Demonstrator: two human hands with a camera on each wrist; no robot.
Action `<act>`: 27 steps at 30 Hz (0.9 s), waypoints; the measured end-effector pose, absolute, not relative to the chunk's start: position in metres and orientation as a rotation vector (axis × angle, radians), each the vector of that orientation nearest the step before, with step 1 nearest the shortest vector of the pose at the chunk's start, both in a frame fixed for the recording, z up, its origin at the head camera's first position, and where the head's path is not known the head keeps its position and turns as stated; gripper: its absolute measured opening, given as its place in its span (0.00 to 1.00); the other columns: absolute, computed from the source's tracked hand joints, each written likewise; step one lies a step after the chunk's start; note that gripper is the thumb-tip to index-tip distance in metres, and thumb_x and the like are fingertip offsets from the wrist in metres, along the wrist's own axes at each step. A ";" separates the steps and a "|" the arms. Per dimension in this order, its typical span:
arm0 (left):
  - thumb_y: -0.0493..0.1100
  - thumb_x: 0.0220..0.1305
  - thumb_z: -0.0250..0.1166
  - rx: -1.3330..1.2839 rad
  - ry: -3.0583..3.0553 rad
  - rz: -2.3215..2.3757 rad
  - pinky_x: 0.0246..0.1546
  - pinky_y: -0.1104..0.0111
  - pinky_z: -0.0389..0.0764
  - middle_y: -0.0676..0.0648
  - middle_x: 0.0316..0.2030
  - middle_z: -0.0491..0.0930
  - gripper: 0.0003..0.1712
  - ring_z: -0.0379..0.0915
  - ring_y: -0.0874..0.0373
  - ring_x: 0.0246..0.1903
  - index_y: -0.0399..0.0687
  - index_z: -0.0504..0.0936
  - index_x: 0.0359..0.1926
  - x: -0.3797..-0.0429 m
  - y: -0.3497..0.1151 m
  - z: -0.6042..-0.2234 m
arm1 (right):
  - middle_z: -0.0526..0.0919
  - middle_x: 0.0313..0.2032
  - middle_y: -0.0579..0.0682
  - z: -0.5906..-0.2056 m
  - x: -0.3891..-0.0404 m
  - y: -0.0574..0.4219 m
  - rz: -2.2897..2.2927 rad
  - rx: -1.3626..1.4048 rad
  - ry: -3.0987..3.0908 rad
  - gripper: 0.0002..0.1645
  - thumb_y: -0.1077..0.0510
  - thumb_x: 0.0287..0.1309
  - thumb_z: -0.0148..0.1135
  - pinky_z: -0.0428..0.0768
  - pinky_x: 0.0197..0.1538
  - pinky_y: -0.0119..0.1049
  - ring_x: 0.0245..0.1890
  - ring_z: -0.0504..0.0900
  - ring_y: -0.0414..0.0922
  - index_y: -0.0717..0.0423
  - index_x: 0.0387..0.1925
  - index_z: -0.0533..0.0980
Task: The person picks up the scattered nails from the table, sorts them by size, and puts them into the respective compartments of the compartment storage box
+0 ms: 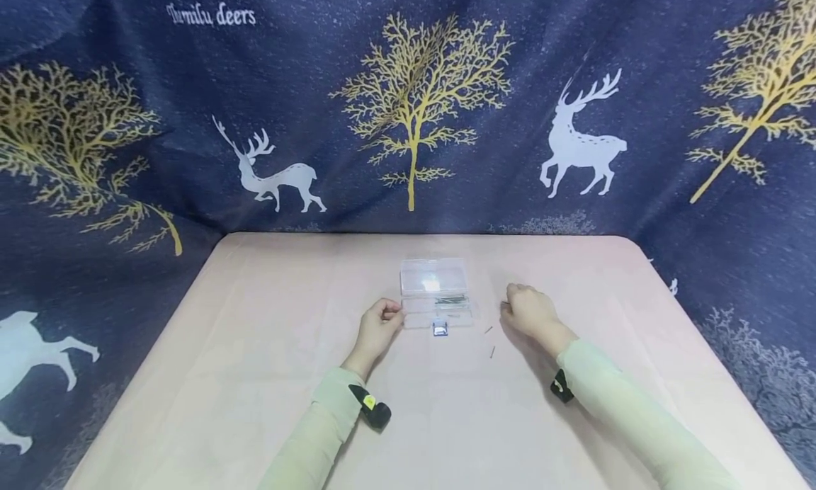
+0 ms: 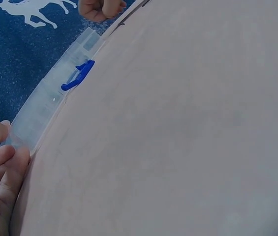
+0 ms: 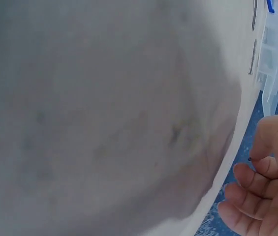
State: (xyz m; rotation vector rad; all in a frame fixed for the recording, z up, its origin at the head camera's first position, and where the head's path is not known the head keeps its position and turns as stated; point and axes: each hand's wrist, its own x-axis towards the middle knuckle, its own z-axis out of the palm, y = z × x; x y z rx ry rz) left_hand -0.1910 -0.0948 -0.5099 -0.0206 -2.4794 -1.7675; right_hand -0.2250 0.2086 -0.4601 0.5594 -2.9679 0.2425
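A clear plastic storage box (image 1: 417, 321) lies on the table with its lid (image 1: 422, 274) raised at the back. Its blue latch (image 1: 440, 328) sticks out at the front. My left hand (image 1: 377, 327) holds the box's left end, thumb and fingertips at the corner (image 2: 20, 135). Thin metal pieces (image 1: 450, 300) lie in the back right compartment. To the right of the box, my right hand (image 1: 530, 310) pinches what looks like a nail, of which only a dark tip (image 3: 250, 159) shows. Two loose nails, one nearer the box (image 1: 488, 329) and one nearer me (image 1: 492, 352), lie between box and hand.
A pale pink cloth covers the table (image 1: 433, 426). Behind it hangs a dark blue curtain (image 1: 357, 178) printed with deer and trees. Black wrist cameras sit on the left sleeve (image 1: 341, 401) and the right sleeve (image 1: 599, 377).
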 end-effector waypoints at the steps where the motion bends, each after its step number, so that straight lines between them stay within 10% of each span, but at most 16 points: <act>1: 0.38 0.61 0.63 -0.017 -2.484 -1.772 0.36 0.74 0.82 0.42 0.34 0.81 0.08 0.77 0.56 0.36 0.37 0.78 0.39 -0.191 -0.094 -0.510 | 0.74 0.22 0.51 -0.460 -0.223 0.209 0.256 0.562 -2.952 0.08 0.60 0.52 0.61 0.81 0.30 0.46 0.24 0.76 0.50 0.59 0.27 0.70; 27: 0.36 0.61 0.63 -0.020 -2.477 -1.739 0.36 0.75 0.81 0.41 0.34 0.81 0.07 0.77 0.55 0.35 0.36 0.78 0.39 -0.191 -0.091 -0.509 | 0.76 0.22 0.52 -0.442 -0.198 0.183 0.481 0.768 -2.648 0.13 0.75 0.40 0.62 0.81 0.30 0.39 0.26 0.76 0.48 0.59 0.25 0.70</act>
